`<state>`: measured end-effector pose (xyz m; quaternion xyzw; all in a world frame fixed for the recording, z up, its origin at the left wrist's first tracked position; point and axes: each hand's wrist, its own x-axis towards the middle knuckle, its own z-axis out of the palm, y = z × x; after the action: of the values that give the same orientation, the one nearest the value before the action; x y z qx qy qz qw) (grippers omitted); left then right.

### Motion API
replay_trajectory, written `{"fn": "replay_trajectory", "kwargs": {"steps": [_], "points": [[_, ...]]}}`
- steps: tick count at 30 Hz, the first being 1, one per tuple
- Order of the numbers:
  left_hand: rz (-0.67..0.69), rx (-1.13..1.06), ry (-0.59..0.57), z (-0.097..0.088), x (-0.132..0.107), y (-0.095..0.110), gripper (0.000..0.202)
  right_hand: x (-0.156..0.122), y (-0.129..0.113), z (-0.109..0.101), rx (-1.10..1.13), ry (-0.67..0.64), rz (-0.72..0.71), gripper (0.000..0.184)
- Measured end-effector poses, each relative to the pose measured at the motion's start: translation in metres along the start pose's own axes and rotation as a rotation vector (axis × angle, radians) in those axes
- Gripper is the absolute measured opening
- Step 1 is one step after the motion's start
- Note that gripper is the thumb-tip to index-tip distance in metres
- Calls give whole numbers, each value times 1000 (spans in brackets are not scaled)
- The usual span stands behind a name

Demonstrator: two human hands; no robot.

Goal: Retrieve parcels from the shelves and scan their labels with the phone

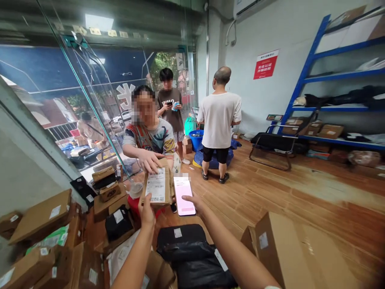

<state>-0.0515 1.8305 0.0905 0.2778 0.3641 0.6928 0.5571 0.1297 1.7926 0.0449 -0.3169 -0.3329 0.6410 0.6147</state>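
My left hand (146,212) grips the bottom edge of a small cardboard parcel (157,186) with a white shipping label, held upright in front of me. A person in a patterned shirt opposite has a hand (149,161) on the parcel's top edge. My right hand (192,202) holds a phone (183,196) with a lit pink screen, right beside the parcel.
Cardboard boxes (40,218) and black bagged parcels (192,257) are piled below me, with a large box (288,251) at the right. Two other people stand further back on the wooden floor. Blue shelving (331,76) and a black folding chair (272,144) line the right wall. Glass front at left.
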Motion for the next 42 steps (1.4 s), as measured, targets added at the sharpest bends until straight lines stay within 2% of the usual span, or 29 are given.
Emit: {"fn": "replay_trajectory", "kwargs": {"steps": [3, 7, 9, 11, 13, 15, 17, 19, 22, 24, 26, 28, 29, 31, 33, 36, 37, 38, 39, 40, 42], "points": [[-41, 18, -10, 2, 46, 8, 40, 40, 12, 10, 17, 45, -14, 63], [-61, 92, -78, 13, 97, 18, 40, 76, 19, 25, 57, 84, -51, 66], [4, 132, -102, 17, 121, 22, 43, 86, 19, 31, 74, 101, -78, 69], [101, 141, -57, 17, 140, 21, 48, 88, 17, 32, 86, 118, -106, 74], [267, 152, 53, 16, 148, 12, 50, 78, 15, 27, 99, 133, -132, 77], [474, 216, 119, 14, 138, -9, 50, 52, 14, 16, 104, 150, -159, 75], [596, 300, 30, 16, 107, -41, 54, 11, 14, 0, 112, 193, -213, 72], [505, 353, -221, 19, 57, -79, 61, -45, 15, -19, 161, 253, -273, 71], [154, 443, -597, 20, -44, -141, 63, -157, 21, -53, 303, 363, -312, 74], [-54, 512, -780, 20, -118, -186, 61, -250, 30, -77, 388, 505, -354, 75], [-190, 550, -957, 20, -200, -228, 61, -354, 45, -93, 461, 702, -474, 73], [-290, 576, -1160, 20, -293, -260, 64, -460, 63, -95, 549, 851, -637, 73], [-335, 576, -1279, 20, -345, -268, 65, -511, 72, -92, 594, 893, -724, 72], [-428, 554, -1544, 21, -455, -266, 64, -607, 85, -78, 657, 937, -888, 69], [-599, 499, -1806, 24, -570, -242, 64, -692, 88, -61, 662, 986, -998, 66], [-1181, 428, -2003, 25, -730, -191, 76, -795, 80, -38, 605, 1063, -1069, 69], [-1347, 435, -2065, 24, -776, -176, 74, -824, 76, -32, 582, 1082, -1089, 70], [-1450, 434, -2123, 22, -816, -163, 68, -850, 73, -28, 558, 1101, -1115, 71], [-1482, 434, -2182, 20, -850, -153, 61, -874, 70, -26, 535, 1125, -1143, 71], [-1451, 434, -2228, 19, -880, -146, 56, -896, 68, -26, 517, 1155, -1172, 70], [-1320, 422, -2257, 17, -931, -139, 50, -936, 67, -29, 507, 1222, -1218, 68]]}}
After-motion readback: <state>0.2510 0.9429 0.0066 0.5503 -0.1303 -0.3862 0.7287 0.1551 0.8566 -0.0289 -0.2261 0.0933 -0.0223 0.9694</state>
